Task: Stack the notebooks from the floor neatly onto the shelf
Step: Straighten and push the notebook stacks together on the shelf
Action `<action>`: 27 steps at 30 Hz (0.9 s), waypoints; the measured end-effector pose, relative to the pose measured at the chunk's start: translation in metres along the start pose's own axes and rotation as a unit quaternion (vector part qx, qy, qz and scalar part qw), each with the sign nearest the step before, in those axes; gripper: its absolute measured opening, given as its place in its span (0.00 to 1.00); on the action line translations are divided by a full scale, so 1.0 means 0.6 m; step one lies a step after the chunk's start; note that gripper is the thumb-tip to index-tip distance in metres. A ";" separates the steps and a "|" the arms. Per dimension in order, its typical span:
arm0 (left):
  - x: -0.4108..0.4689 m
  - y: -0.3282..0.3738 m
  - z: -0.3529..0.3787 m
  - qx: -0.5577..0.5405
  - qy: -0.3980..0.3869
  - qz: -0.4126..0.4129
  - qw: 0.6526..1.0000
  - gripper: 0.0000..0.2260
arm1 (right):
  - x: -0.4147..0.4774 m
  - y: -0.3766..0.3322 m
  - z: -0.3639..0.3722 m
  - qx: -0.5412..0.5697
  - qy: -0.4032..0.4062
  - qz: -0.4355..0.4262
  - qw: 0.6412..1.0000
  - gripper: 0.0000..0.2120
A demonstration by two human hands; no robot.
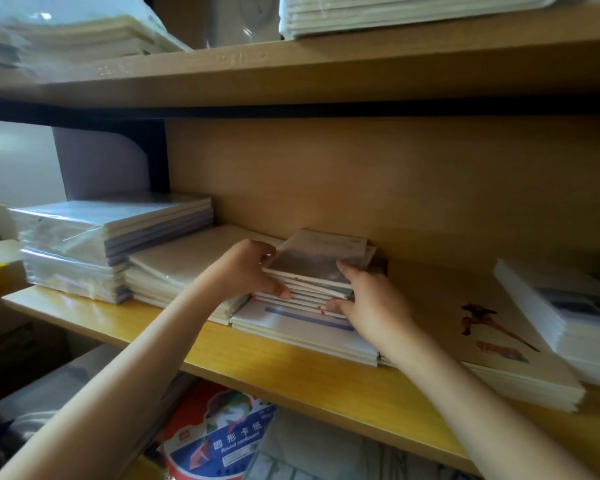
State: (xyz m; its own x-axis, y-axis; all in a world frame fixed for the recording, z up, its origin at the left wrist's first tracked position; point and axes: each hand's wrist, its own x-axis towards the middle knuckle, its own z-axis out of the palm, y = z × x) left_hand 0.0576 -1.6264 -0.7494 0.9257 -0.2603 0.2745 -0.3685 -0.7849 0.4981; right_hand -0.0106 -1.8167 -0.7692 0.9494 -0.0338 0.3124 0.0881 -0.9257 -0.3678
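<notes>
Two hands hold one small stack of notebooks (310,277) in the head view, the only view supplied. The left hand (253,268) grips the stack's left edge, fingers curled over the top cover and thumb pressed against the front edges of the lower books. The right hand (371,299) grips the right front corner, fingers wrapped round the side and thumb against the lower front edge. Both grips are closed on the stack. The stack is on the middle shelf (222,344), close to the back panel, and sits on a flat pile of white books with a blue stripe (291,323). Its layers are not square, since the upper books lie skewed against the lower ones. To the left, touching the striped pile, lies a cream pile (184,261). Further left stands a taller plastic-wrapped stack (101,237). To the right lies a broad tan cover printed with animal figures (482,323), and on its far end rests a white stack (568,306), well apart from the hands. On the upper shelf (291,74) are wrapped packs (395,15), seen only in part. Below the middle shelf, a red and blue pack of round cardboard (215,434) is visible; what lies around it is too dark to tell.
</notes>
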 end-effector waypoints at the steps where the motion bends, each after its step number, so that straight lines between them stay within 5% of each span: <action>1: -0.002 -0.001 -0.001 0.004 0.010 0.000 1.000 0.39 | -0.006 -0.004 -0.003 -0.067 0.032 -0.005 0.997 0.30; 4: -0.010 0.001 0.001 0.030 0.045 0.015 0.998 0.33 | -0.024 -0.014 0.000 -0.222 0.128 -0.063 0.965 0.21; 7: -0.015 0.003 0.007 0.030 0.086 0.018 0.996 0.31 | -0.031 -0.013 0.006 -0.270 0.139 -0.114 0.946 0.26; 10: -0.012 -0.001 0.003 0.051 0.058 0.018 0.997 0.32 | -0.038 -0.011 0.003 -0.200 0.133 -0.117 0.964 0.35; 15: -0.012 -0.026 -0.018 -0.116 -0.035 0.029 0.992 0.22 | -0.024 -0.002 -0.004 -0.097 0.115 -0.073 0.986 0.25; 27: -0.009 -0.026 -0.003 -0.127 0.010 0.075 0.989 0.15 | -0.020 -0.011 -0.004 0.039 0.051 0.016 0.998 0.19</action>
State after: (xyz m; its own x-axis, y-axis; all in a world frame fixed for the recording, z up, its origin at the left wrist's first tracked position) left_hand 0.0580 -1.6120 -0.7573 0.8580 -0.3499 0.3760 -0.5135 -0.5708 0.6407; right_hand -0.0232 -1.8109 -0.7685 0.9165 -0.1052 0.3860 0.0847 -0.8919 -0.4442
